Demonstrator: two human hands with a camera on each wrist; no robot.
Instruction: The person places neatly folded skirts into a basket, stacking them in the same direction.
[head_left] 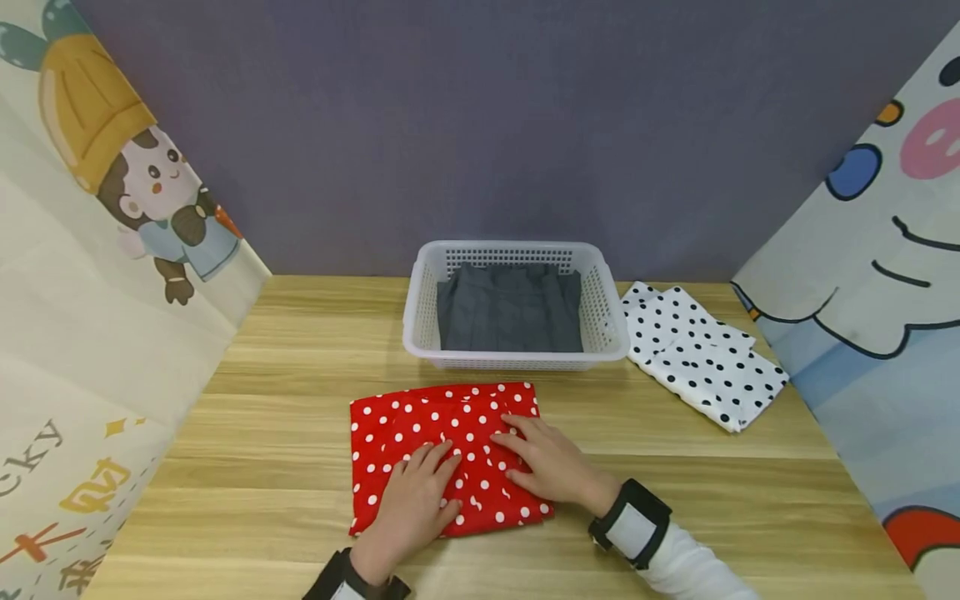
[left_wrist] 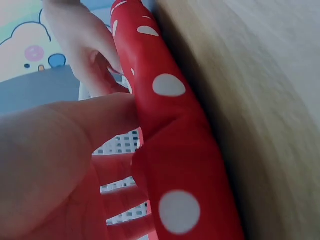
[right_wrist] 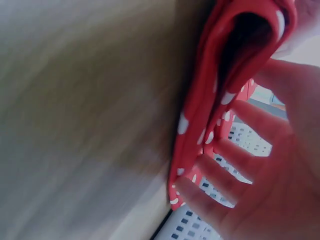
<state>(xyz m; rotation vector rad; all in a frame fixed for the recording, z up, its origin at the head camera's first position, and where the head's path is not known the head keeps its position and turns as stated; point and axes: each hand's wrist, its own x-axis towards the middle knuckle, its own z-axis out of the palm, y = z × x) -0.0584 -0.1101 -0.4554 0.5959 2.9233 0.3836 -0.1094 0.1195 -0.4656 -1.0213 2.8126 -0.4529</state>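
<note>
A red cloth with white dots lies folded into a rough rectangle on the table in front of the basket. My left hand rests on its lower middle, fingers spread and fairly straight. On the right part of the cloth lies my right hand, its fingers extended and pointing left. Folded layers of the red cloth show at its edge in the right wrist view, with the fingertips touching the top. In the left wrist view, the thumb touches the near fold of the red cloth.
Behind the cloth stands a white plastic basket holding a folded dark grey cloth. To its right, a white cloth with black dots lies folded on the wooden table. A grey panel closes off the back.
</note>
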